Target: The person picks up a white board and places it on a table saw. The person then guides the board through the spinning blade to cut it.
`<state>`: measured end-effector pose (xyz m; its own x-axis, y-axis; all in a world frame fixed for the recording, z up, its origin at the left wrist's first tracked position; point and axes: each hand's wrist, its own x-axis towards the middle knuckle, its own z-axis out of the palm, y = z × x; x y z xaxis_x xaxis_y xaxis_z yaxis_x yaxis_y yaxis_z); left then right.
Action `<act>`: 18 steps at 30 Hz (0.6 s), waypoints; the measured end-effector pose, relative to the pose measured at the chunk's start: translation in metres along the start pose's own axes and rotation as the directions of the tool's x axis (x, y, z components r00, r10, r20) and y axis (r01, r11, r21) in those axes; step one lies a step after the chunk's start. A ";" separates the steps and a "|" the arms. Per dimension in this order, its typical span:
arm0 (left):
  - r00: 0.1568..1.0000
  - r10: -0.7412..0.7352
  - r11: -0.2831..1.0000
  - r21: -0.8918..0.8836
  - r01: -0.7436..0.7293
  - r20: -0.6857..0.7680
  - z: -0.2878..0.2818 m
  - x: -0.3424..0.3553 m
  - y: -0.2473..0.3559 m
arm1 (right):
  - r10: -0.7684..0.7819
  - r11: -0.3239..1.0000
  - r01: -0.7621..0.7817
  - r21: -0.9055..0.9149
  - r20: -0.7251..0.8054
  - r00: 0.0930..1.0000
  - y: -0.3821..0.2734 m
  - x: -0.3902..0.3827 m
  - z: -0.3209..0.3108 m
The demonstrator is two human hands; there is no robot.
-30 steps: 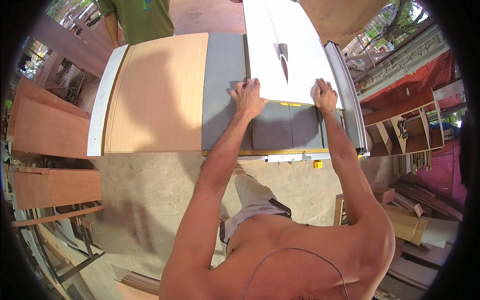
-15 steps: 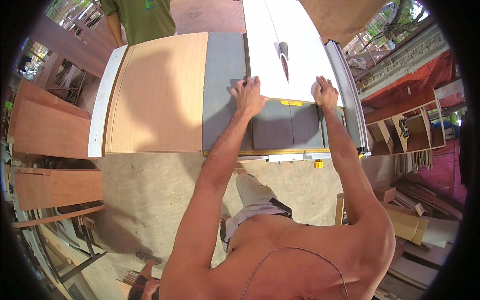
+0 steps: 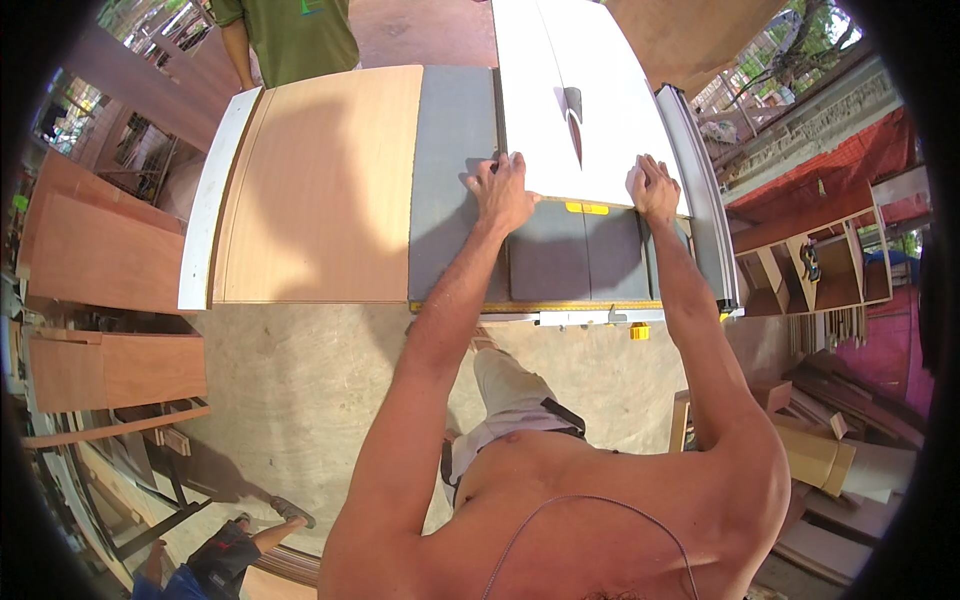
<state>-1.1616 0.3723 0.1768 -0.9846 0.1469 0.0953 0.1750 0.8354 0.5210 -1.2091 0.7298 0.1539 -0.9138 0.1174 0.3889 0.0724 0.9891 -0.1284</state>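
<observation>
A white board (image 3: pixel 600 60) lies flat on the dark top of a table saw (image 3: pixel 550 255). A dark upright fin (image 3: pixel 572 98) pokes up through a slit in the board, and a narrow pointed opening runs from it toward me. My left hand (image 3: pixel 503 192) grips the board's near left corner, its thumb along the near edge. Near the right corner, my right hand (image 3: pixel 655 190) is closed at the same edge with curled fingers on top. Just beyond my right hand runs the long metal fence (image 3: pixel 695 190). A yellow insert (image 3: pixel 586 208) shows at the board's near edge.
A wood-faced panel (image 3: pixel 320 190) extends the table leftward, with a white strip (image 3: pixel 218 200) at its end. A person in a green shirt (image 3: pixel 300 45) stands beyond it. Another person (image 3: pixel 225 550) is low at the left. Shelving (image 3: pixel 815 260) and stacked offcuts (image 3: pixel 830 420) are at right.
The whole view has shifted slightly. My hands and the white board look nearly unchanged relative to each other. At lower left, the other person has moved and a leg now stretches out.
</observation>
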 end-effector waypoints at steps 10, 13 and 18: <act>1.000 0.011 1.000 -0.026 -0.011 -0.015 0.002 0.003 -0.001 | -0.003 1.000 0.003 -0.007 0.002 1.000 0.002 0.004 0.003; 1.000 -0.001 1.000 -0.025 0.001 -0.006 -0.001 0.004 0.000 | -0.007 1.000 0.007 -0.004 -0.007 1.000 0.002 0.005 0.006; 0.999 -0.007 1.000 -0.019 0.007 0.034 -0.004 0.007 0.001 | -0.011 1.000 0.011 -0.003 -0.026 1.000 0.005 0.008 0.010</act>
<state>-1.1685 0.3717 0.1814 -0.9852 0.1592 0.0630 0.1679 0.8265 0.5374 -1.2201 0.7352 0.1471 -0.9039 0.1083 0.4137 0.0631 0.9906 -0.1213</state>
